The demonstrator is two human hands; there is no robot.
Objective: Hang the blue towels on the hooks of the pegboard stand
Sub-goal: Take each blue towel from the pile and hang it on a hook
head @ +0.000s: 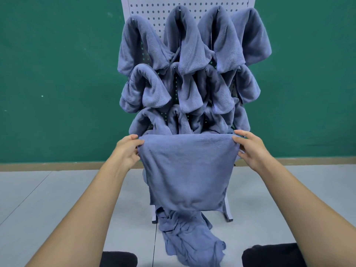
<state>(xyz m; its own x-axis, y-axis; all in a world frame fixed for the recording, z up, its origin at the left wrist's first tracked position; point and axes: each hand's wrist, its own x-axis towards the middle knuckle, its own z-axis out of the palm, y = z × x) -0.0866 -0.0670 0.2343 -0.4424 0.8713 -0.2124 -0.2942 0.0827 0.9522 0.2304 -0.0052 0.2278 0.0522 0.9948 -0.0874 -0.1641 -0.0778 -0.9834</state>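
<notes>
Here, two bare arms reach forward. The left hand (pixel 127 149) and the right hand (pixel 250 149) each pinch an upper corner of a blue towel (pixel 186 170), fingers (pixel 239 133) curled round the cloth, holding it stretched flat in front of the lower part of a white pegboard stand (pixel 150 10). The stand already carries hung towels (pixel 194 54) in three crowded rows, draped and overlapping. Beneath the held towel, a crumpled pile of blue towels (pixel 185 239) lies on the pale floor (pixel 57 199) at the stand's foot. A green wall (pixel 57 74) stands behind.
</notes>
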